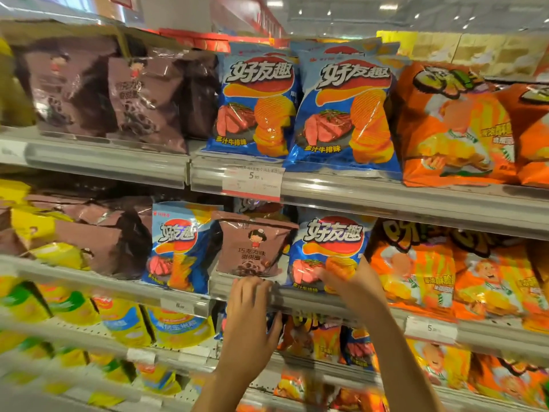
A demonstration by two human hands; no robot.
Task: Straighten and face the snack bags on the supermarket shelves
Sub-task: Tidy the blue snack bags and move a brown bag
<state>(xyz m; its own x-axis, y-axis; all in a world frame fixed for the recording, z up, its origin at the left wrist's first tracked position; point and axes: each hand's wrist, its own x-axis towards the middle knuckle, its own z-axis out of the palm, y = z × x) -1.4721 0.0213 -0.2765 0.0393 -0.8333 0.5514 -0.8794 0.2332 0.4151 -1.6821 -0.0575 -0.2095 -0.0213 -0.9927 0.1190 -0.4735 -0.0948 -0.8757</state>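
Shelf in hand: the middle shelf [312,304], where both hands work at its front rail.
Left hand [252,310]: fingers reach up to the bottom edge of the brown chocolate ring snack bag [252,248] and curl over the rail; whether they pinch the bag or only touch it, I cannot tell.
Right hand [353,285]: fingers curl onto the lower front of the blue steak-flavour crisp bag [326,251], apparently gripping its bottom part.
Where the bags stand: the brown bag stands upright between two blue bags, an odd one in the blue row; its own kind lies further left [98,242], slumped.
Left blue crisp bag [178,248]: turned partly sideways, face angled away.
Doing it well: likely hold the blue bag low and ease it forward until its base meets the rail, face square to the aisle; avoid squeezing the puffed middle.
Risk: tugging one bag may tip its neighbours.
Next call: judge whether the brown bag belongs left.
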